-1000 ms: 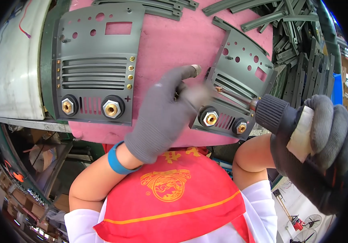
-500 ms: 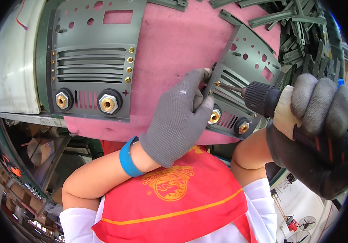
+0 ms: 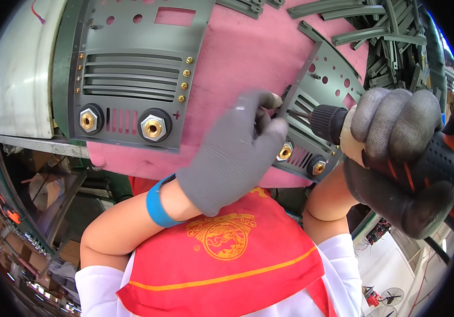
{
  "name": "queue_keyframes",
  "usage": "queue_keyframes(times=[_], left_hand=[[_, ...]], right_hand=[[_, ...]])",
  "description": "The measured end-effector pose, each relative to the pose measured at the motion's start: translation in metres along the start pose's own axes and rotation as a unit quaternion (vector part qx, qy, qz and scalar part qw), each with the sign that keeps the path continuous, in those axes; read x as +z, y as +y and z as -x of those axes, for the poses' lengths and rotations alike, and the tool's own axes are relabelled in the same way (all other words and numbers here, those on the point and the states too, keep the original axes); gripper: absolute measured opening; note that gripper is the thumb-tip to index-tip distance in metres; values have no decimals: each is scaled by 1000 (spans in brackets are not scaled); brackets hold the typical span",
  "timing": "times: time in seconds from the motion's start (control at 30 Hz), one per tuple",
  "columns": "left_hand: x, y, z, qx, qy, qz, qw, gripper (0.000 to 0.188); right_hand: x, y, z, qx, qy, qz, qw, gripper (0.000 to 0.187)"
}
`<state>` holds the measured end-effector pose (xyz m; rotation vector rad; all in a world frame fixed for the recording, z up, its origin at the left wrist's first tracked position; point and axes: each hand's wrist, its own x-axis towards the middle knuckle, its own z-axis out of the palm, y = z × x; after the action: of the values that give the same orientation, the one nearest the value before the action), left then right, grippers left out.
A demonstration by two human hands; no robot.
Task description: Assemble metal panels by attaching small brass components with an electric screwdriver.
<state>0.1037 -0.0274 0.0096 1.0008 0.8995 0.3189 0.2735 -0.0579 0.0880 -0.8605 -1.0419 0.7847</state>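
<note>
My right hand [image 3: 396, 132], in a dark glove, is wrapped round an electric screwdriver [image 3: 327, 123] with a black ribbed collar. Its bit points left, with the tip at the slotted part of a grey metal panel [image 3: 325, 68] on the right. My left hand [image 3: 232, 153], in a grey knit glove, has its fingers curled at that panel's left edge, thumb and forefinger close to the bit tip. What lies under the fingertips is hidden. Below the slots, the panel carries two brass sockets with hex nuts, one [image 3: 285, 151] beside my left thumb.
A second grey panel [image 3: 132, 45] lies to the left, with brass screws beside its slots and two brass sockets. Both panels rest on a pink mat [image 3: 232, 63]. Loose grey metal strips [image 3: 362, 34] are heaped at the far right. A white board [image 3: 15, 79] stands at the left.
The screwdriver and my right hand have shifted left towards the panel. The brass screw seen at the bit tip before no longer shows clearly. My left hand stays at the panel edge.
</note>
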Motion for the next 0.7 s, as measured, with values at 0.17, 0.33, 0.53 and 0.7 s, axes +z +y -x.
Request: queue_keyframes(times=[0.17, 0.33, 0.53, 0.7], left_hand=[[-20, 15, -3, -48, -53, 53, 996, 33], [-18, 20, -11, -96, -59, 178, 978, 37], [-14, 18, -19, -85, -106, 212, 968, 48], [-14, 9, -21, -128, -135, 218, 958, 53]], right_hand=[[-2, 5, -3, 15, -8, 4, 1000, 31], [-10, -10, 3, 19, -17, 11, 1000, 32], [-16, -37, 8, 15, -15, 29, 999, 33], [-8, -35, 15, 18, -22, 34, 999, 34]])
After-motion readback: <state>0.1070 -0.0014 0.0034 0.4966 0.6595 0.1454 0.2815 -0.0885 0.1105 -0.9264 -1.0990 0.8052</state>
